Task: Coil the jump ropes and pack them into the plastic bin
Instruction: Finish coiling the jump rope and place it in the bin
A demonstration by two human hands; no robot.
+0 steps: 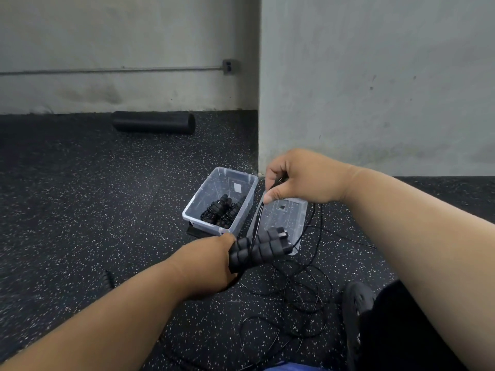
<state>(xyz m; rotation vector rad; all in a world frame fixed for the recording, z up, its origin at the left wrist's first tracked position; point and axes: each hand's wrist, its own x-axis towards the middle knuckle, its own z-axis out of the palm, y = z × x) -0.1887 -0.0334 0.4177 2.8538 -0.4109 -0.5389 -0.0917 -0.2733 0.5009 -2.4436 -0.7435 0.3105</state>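
We see the speckled rubber floor (80, 196) under everything, grey wall (375, 76) behind. A black foam roller (154, 122) lies at the wall base, well beyond both hands.

The clear plastic bin (197, 203) sits on the floor just beyond our left fingers (232, 238). Its clear lid (292, 218) lies flat beside it, directly below our right fingers (270, 174).

Our left hand (211, 263) is clenched around the base ends of two black foam jump rope handles (261, 249), held side by side, their tips pointing away over the near edge of the lid. Our right hand (302, 178) is raised above the lid, thumb and fingers pinching the thin black rope cord (257, 220). The cord runs taut from that pinch down to the handles, just past our left fingers.

The rest of the loose cord (302, 298) lies in tangled loops on the floor, nearer to us than both sets of fingers and mostly below the right forearm.

Already-coiled jump ropes (222, 211) with black handles sit inside the bin, at its near end.

A black shoe (357, 303) is on the floor near the loose loops, well below the right fingers. A small dark ribbed object (108, 279) is at the left forearm's edge; we can't tell what it is.
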